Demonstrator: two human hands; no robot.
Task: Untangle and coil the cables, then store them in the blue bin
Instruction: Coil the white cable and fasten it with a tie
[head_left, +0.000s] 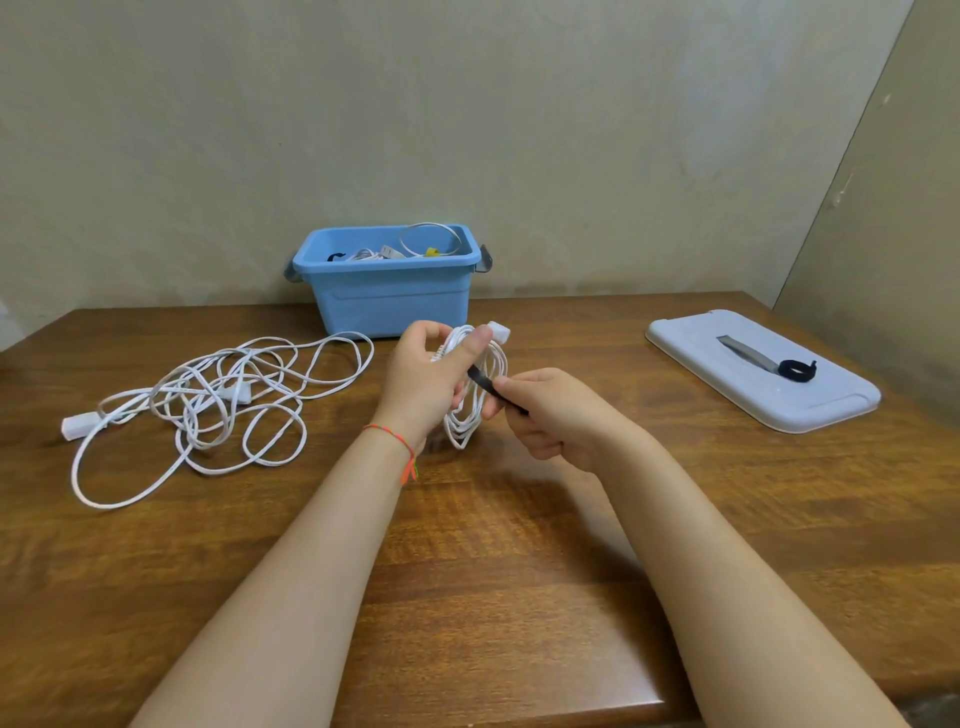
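My left hand (434, 379) grips a coiled white cable (467, 423) just above the wooden table, its white plug poking out past my thumb. A black strap (491, 385) crosses the coil, and my right hand (550, 415) pinches its free end between thumb and fingers. A tangled white cable (218, 402) lies loose on the table to the left, with a white plug at its far left end. The blue bin (387, 291) stands open against the wall behind my hands, with white cables inside.
The bin's pale lid (748, 395) lies flat at the right of the table, carrying a rolled black strap (797, 370). A wall runs close behind the bin and along the right side. The table's front edge is near my elbows.
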